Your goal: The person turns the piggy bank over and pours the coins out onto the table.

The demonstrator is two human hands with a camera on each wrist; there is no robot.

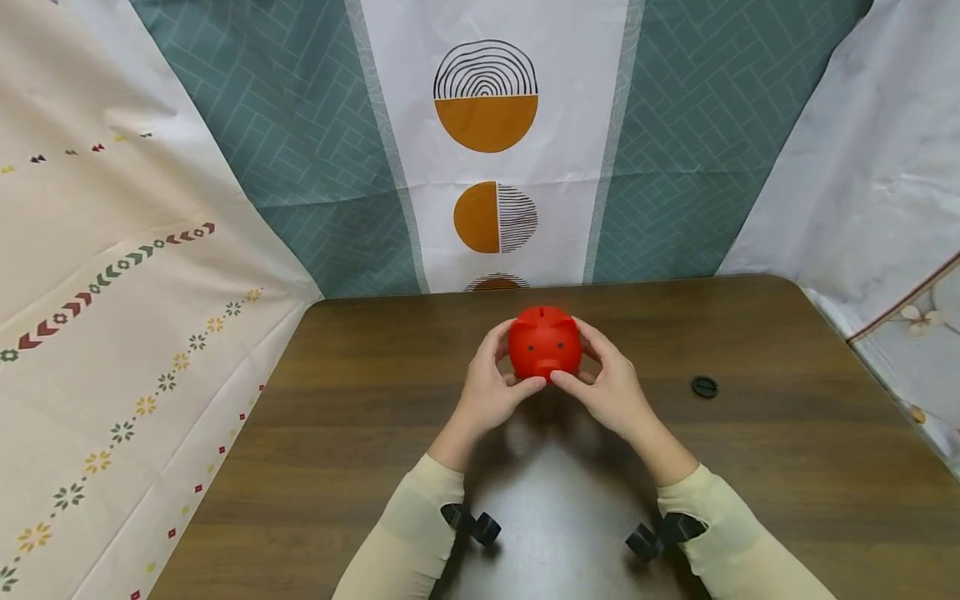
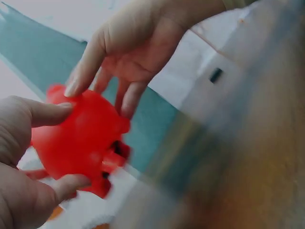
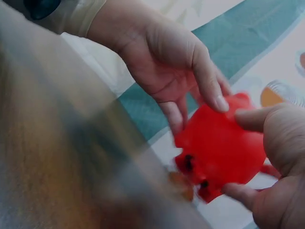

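A red piggy bank (image 1: 544, 343) with a coin slot on top and two dark eyes is gripped between both hands, its snout facing the person. My left hand (image 1: 491, 385) holds its left side, with the thumb near the snout. On the opposite side my right hand (image 1: 609, 385) grips it in the same way, both thumbs almost meeting. Both wrist views show the piggy bank (image 2: 78, 138) raised off the table, with fingers curved around its body. A small dark round plug (image 1: 704, 387) lies on the table to the right.
The brown wooden table (image 1: 360, 467) spreads beneath both arms. A patterned cloth (image 1: 300, 150) hangs behind its far edge, with a floral cloth (image 1: 135, 350) along the left and a white one (image 1: 862, 158) at right. Each sleeve carries a small black camera mount (image 1: 480, 527).
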